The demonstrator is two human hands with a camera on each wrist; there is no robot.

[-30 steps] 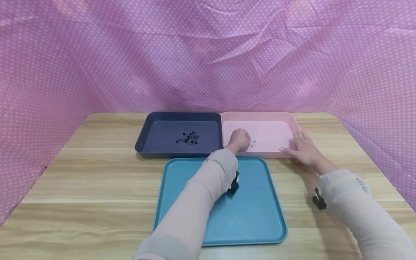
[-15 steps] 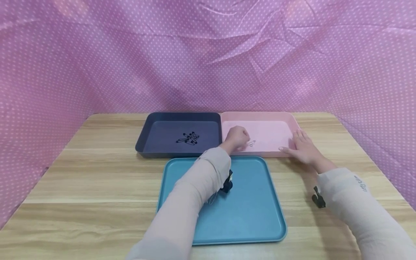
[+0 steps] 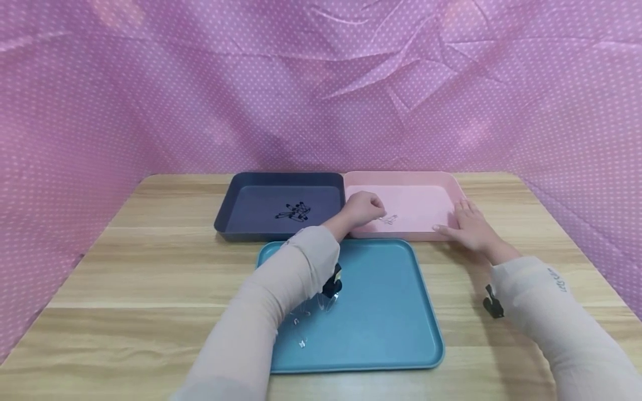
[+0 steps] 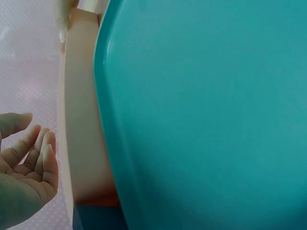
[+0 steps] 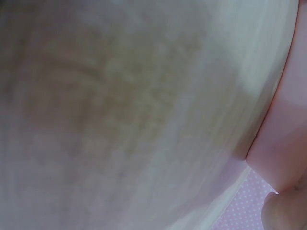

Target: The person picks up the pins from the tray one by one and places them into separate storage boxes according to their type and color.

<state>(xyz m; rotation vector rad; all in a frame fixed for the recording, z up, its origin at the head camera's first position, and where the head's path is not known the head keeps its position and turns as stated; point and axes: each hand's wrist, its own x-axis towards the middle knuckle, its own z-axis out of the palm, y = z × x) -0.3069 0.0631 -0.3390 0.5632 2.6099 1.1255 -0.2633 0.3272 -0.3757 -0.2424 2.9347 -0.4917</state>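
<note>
My left hand (image 3: 363, 207) hovers over the front left of the pink tray (image 3: 406, 192). In the left wrist view its fingers curl loosely, with the thumb apart and nothing between them. Beside its fingertips lies a small cluster of silver safety pins (image 3: 388, 220) in the tray. My right hand (image 3: 471, 227) rests on the pink tray's right front corner, fingers extended along the rim. Several more silver pins (image 3: 328, 302) are scattered on the blue tray (image 3: 381, 312), partly hidden under my left forearm.
A dark navy tray (image 3: 251, 203) touches the pink tray's left side and contains a pile of black safety pins (image 3: 295, 212). The blue tray lies in front of both on the wooden table (image 3: 150, 278). A pink dotted cloth (image 3: 321, 83) hangs behind and at the sides.
My left hand has drawn slightly up and left from the silver safety pins, exposing more of them. The forearm's shift left uncovers pins on the blue tray. The right hand stays put.
</note>
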